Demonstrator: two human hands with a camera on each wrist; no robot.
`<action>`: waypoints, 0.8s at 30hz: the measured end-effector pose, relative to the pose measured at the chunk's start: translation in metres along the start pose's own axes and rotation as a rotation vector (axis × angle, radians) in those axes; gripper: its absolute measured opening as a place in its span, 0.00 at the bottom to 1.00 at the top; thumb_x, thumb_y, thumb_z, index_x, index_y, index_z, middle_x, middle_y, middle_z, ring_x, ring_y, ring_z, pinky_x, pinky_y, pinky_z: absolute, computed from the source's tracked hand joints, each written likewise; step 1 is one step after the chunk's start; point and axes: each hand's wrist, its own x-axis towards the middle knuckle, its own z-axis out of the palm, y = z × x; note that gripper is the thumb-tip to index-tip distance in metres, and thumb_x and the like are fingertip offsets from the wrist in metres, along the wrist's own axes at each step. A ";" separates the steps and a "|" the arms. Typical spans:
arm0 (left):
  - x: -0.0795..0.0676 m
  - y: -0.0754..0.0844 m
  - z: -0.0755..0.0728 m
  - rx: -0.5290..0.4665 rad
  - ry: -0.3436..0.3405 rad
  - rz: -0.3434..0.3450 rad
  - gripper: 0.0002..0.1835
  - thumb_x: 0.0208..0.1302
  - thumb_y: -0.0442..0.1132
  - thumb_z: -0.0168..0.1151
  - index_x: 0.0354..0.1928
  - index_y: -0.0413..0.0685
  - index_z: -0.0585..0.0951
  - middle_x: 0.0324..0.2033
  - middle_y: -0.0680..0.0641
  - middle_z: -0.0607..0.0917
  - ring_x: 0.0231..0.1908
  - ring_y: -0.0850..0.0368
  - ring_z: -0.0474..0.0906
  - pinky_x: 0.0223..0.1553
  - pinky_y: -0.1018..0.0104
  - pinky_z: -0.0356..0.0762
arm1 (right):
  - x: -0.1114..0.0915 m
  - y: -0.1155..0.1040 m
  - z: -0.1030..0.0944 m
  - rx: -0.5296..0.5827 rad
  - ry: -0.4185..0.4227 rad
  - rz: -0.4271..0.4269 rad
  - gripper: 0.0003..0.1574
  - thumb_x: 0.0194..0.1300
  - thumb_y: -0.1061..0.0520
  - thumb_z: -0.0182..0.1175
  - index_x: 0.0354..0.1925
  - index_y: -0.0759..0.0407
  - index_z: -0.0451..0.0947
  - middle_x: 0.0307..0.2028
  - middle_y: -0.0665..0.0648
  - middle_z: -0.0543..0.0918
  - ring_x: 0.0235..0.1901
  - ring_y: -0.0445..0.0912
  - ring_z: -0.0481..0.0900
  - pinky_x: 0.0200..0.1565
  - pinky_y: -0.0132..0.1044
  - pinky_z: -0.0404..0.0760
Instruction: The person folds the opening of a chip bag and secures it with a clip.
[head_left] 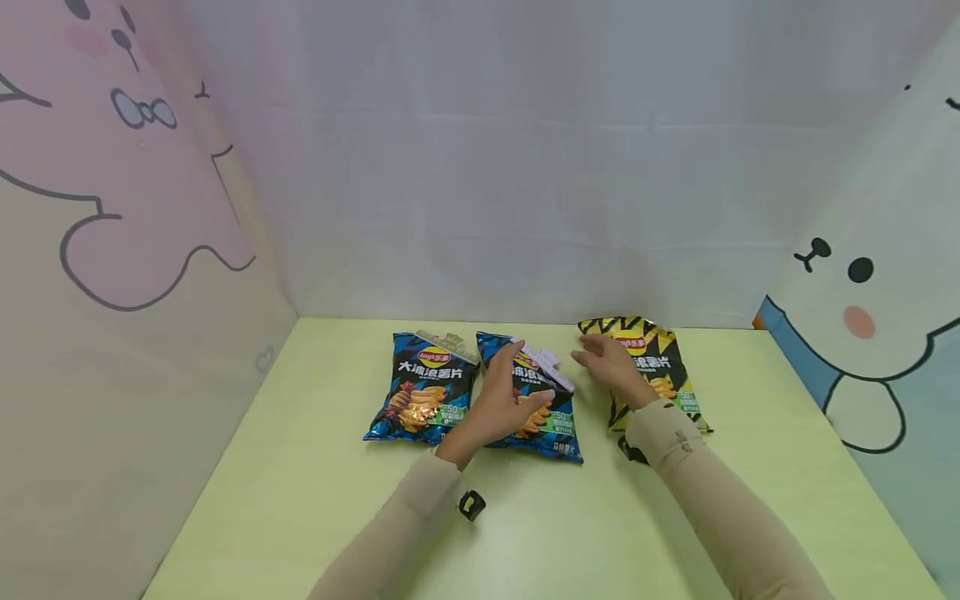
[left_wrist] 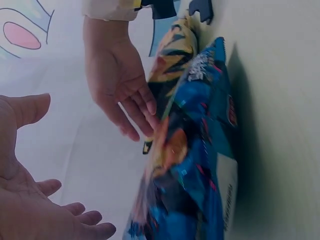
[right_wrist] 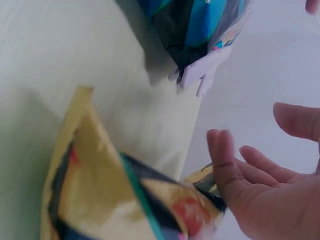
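Observation:
My left hand (head_left: 497, 407) hovers over the middle blue chip bag (head_left: 542, 423), thumb and fingers spread wide apart with nothing between them. A pale lilac clip (head_left: 546, 367) sits across that bag's top right corner. Over the upper left part of a yellow and black chip bag (head_left: 663, 354) is my right hand (head_left: 613, 367), its fingers extended and holding nothing. In the right wrist view, the right fingertips (right_wrist: 220, 142) are close to the top corner of the yellow bag (right_wrist: 100, 180). No clip shows on this bag.
To the left lies another blue chip bag (head_left: 427, 392) with a yellowish clip (head_left: 447, 342) at its top right corner. All three bags lie in a row on the pale green table (head_left: 300, 517). A white curtain-like backdrop (head_left: 525, 167) rises behind, with cartoon-printed panels at both sides.

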 end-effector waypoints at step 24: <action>0.045 0.031 0.090 -0.092 -0.085 -0.124 0.46 0.69 0.57 0.62 0.80 0.54 0.48 0.79 0.42 0.50 0.78 0.41 0.52 0.73 0.39 0.61 | -0.027 0.062 -0.053 0.083 0.444 0.140 0.30 0.77 0.53 0.51 0.70 0.66 0.66 0.65 0.71 0.74 0.63 0.64 0.73 0.61 0.57 0.76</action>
